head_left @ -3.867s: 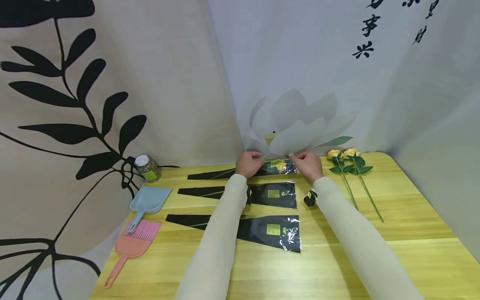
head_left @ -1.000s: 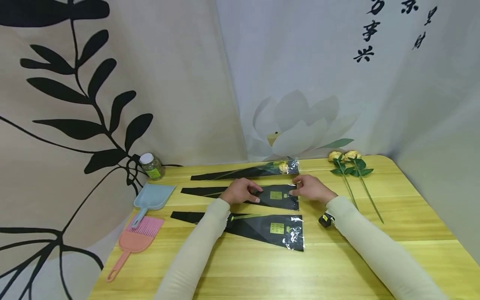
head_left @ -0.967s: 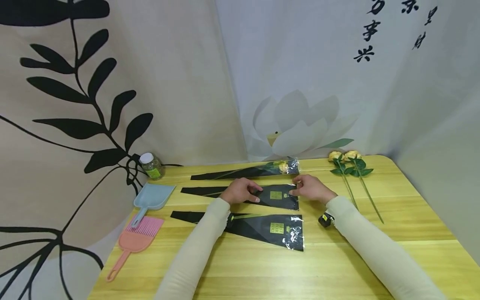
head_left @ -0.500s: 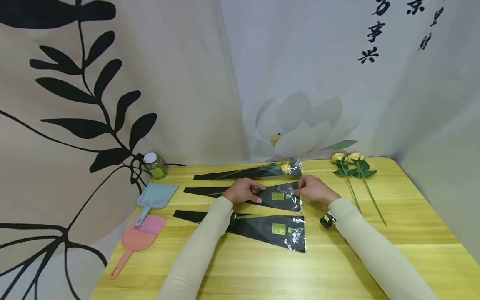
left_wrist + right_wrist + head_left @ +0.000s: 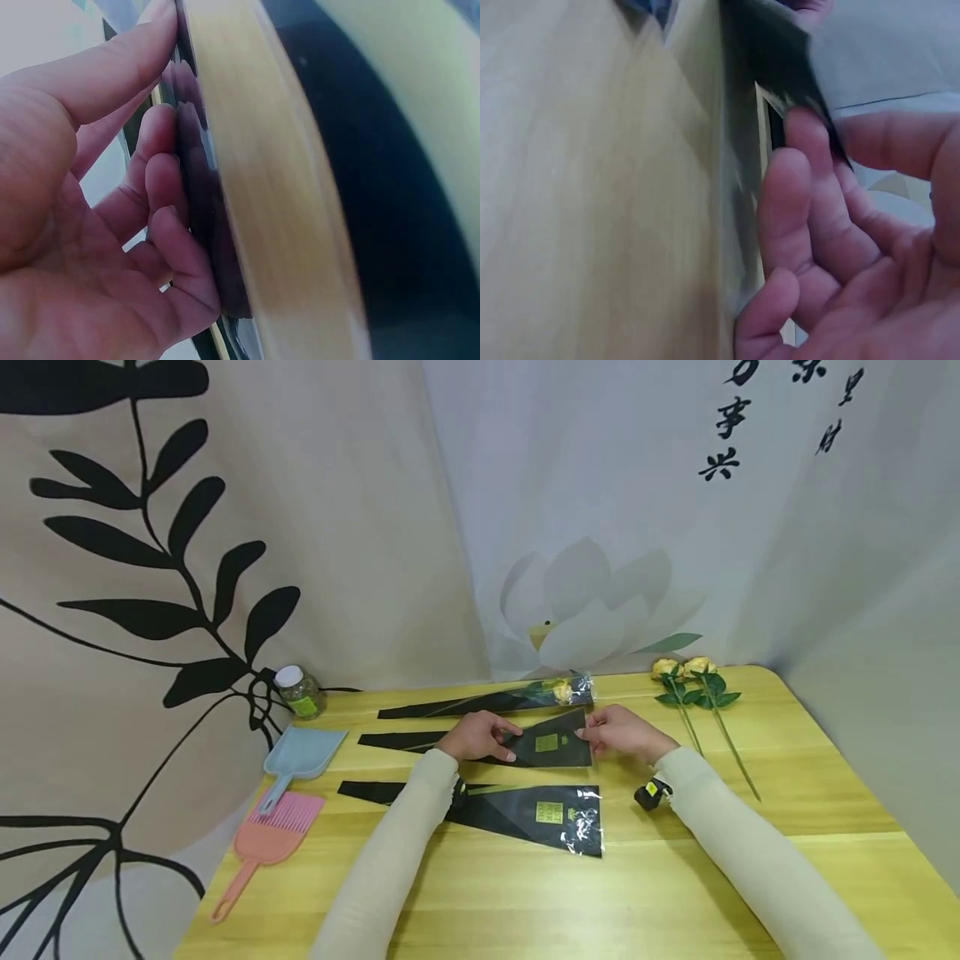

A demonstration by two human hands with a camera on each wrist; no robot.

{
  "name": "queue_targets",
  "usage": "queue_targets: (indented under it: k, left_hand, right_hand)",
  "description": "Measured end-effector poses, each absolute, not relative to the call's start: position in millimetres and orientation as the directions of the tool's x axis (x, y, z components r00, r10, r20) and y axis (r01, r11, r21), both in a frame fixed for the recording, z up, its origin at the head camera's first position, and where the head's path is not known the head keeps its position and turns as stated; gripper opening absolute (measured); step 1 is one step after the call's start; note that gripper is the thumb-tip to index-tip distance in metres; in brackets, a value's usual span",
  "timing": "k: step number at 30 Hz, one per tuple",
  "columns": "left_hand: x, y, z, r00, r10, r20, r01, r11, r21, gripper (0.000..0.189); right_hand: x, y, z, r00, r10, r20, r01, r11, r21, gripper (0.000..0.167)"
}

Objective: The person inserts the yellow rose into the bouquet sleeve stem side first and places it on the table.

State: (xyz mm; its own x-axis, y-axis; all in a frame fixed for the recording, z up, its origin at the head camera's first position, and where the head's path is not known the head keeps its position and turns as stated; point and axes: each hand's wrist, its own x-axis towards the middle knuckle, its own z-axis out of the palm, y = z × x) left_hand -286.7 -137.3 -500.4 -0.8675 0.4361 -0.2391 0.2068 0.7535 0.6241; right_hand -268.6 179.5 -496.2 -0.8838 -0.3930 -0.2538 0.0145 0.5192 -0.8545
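Note:
Three tapered black flower sleeves lie in rows in the head view. My right hand (image 5: 622, 732) pinches the wide right end of the middle sleeve (image 5: 546, 747), raising its far corner. In the right wrist view, thumb and fingertips meet on the dark sheet's edge (image 5: 780, 56). My left hand (image 5: 476, 737) rests on the middle sleeve's narrower part, fingertips (image 5: 161, 131) touching its dark surface in the left wrist view. The back sleeve (image 5: 487, 702) has a yellow rose (image 5: 562, 692) inside it. Nearest me, the front sleeve (image 5: 517, 814) lies flat.
Two yellow roses (image 5: 697, 665) with green stems lie at the back right of the wooden table (image 5: 675, 893). On the left are a blue dustpan (image 5: 303, 753), a pink brush (image 5: 270, 835) and a jar with a white lid (image 5: 300, 693).
Both hands have moved from the back sleeve with the rose to the middle one. Over the last second the right hand has lifted the middle sleeve's wide end, tilting it up.

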Motion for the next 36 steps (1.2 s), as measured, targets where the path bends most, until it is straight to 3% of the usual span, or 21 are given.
queue_targets:
  k: [9, 20, 25, 36]
  left_hand:
    - [-291.5, -138.0, -497.9, -0.855, 0.435, -0.283, 0.166, 0.746, 0.645, 0.043]
    - [-290.2, -130.0, -488.7, -0.849, 0.458, -0.264, 0.271, 0.807, 0.525, 0.043]
    - [-287.0, -121.4, -485.7, -0.860, 0.450, -0.239, 0.288, 0.816, 0.501, 0.034]
    - [-282.6, -89.7, -484.7, -0.877, 0.463, -0.131, 0.286, 0.721, 0.632, 0.018]
  right_hand:
    - [-266.5, 183.7, -499.5, -0.880, -0.412, -0.238, 0.015, 0.476, -0.879, 0.022]
    - [-266.4, 186.3, -503.1, -0.904, -0.365, -0.222, 0.044, 0.438, -0.898, 0.021]
    - [-263.4, 186.8, -502.9, -0.911, -0.340, -0.232, 0.073, 0.420, -0.905, 0.023]
    - [-262.5, 187.4, -500.9, -0.919, -0.309, -0.243, 0.097, 0.421, -0.902, 0.025]
